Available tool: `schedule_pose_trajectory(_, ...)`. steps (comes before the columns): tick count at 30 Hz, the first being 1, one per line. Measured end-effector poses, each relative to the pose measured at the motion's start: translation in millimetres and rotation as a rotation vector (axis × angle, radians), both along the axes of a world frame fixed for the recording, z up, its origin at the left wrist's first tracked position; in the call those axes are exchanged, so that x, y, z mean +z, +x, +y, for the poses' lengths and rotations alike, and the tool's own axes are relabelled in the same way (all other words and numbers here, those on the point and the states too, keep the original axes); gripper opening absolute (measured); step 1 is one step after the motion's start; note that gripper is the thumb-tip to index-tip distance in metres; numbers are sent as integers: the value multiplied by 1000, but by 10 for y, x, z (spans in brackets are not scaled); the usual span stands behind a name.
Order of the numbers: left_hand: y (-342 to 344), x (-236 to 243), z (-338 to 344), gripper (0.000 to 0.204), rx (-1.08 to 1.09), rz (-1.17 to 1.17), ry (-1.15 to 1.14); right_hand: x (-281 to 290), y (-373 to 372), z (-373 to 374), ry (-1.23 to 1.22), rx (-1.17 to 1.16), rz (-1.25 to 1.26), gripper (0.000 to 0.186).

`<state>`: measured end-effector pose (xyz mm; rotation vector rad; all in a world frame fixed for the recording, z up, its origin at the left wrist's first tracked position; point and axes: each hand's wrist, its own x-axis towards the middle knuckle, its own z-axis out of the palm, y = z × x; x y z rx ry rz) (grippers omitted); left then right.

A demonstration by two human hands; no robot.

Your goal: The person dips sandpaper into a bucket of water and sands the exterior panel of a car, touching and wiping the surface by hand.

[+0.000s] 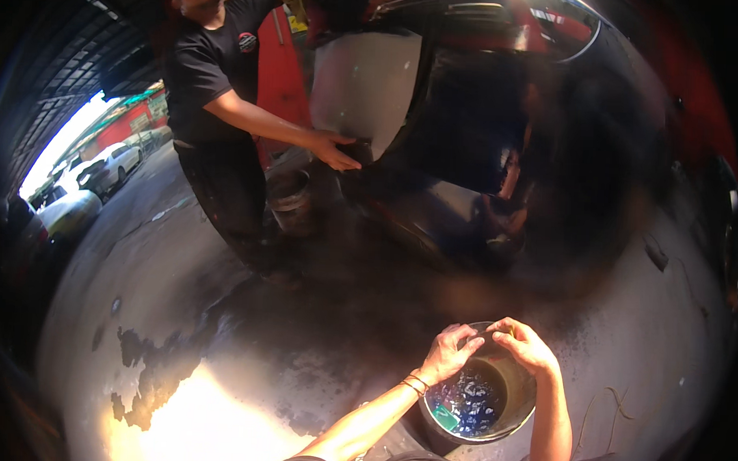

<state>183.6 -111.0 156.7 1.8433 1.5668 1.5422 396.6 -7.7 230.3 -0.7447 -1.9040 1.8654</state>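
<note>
Both of my hands are together over the far rim of a bucket point(525, 403) that stands on the floor close to me. My left hand point(450, 353), with a thin cord round its wrist, has its fingers bent and closed toward the right. Facing it, my right hand point(527, 345) is curled, thumb and fingers drawn together. Something small and dark may lie between the fingertips, too unclear to name. Dark, bubbly water point(481, 393) fills the lower part of the bucket. A green flat piece point(445, 418) sits at the water's near left edge.
A person point(216, 71) in dark clothes stands at the far left, one hand holding a dark block point(361, 151) against the grey panel point(366, 76) of a dark car point(479, 112). Another bucket point(290, 199) is beside them. Wet patches point(149, 357) mark the floor.
</note>
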Motion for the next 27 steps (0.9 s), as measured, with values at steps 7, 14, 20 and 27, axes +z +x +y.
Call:
schedule_pose_trajectory(7,141,202,379,17,-56,-539,-102,300,211,253,82,-319,86,30)
schedule_pose_trajectory(14,248,-176,555,43,-543,-1321,-429,-59,172,205,202,-571,106,29)
schedule_pose_trajectory(20,590,62,639,53,-504,-1154,-659,-224,358,273,742,-651,-287,29)
schedule_pose_trajectory(27,540,174,604,71,-369,1,-579,-393,313,759,979,-657,-476,67)
